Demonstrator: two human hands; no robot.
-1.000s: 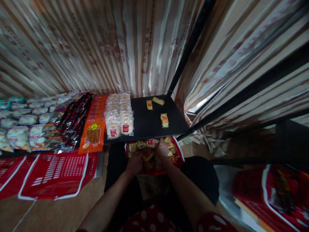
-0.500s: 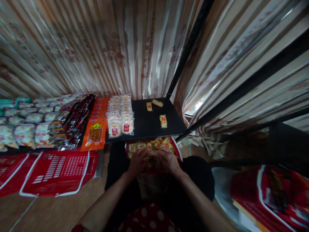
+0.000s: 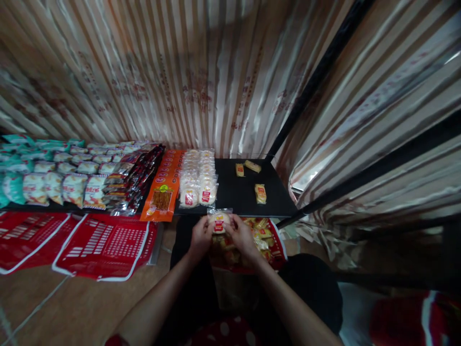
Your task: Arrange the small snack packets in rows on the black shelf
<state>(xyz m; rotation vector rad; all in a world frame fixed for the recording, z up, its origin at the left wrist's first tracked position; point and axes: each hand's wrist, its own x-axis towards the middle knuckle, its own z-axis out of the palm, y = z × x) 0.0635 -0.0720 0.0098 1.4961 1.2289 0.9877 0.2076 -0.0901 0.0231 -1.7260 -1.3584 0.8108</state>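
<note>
Between both hands I hold a wrapped rice cracker (image 3: 219, 223), a pale round in a clear packet with a red label. My left hand (image 3: 200, 235) grips its left edge and my right hand (image 3: 242, 235) its right edge. Below them a red basket (image 3: 280, 245) holds several yellow-wrapped snacks (image 3: 264, 234); my hands and forearms hide part of it. Just beyond, on the black shelf (image 3: 234, 204), similar rice cracker packets (image 3: 198, 185) stand in two stacked rows. Several small yellow packets (image 3: 260, 193) lie apart on the shelf's right side.
Left along the shelf lie an orange snack bag (image 3: 161, 192), dark red packets (image 3: 137, 178), white packets (image 3: 75, 187) and green packets (image 3: 13, 187). Red baskets (image 3: 104, 245) with white handles sit under it. Dark metal poles (image 3: 320, 62) cross at right, before a striped curtain (image 3: 173, 72).
Both hands have risen out of the basket and now hold a wrapped rice cracker near the shelf's front edge. The view has shifted left, so the shelf appears farther right.
</note>
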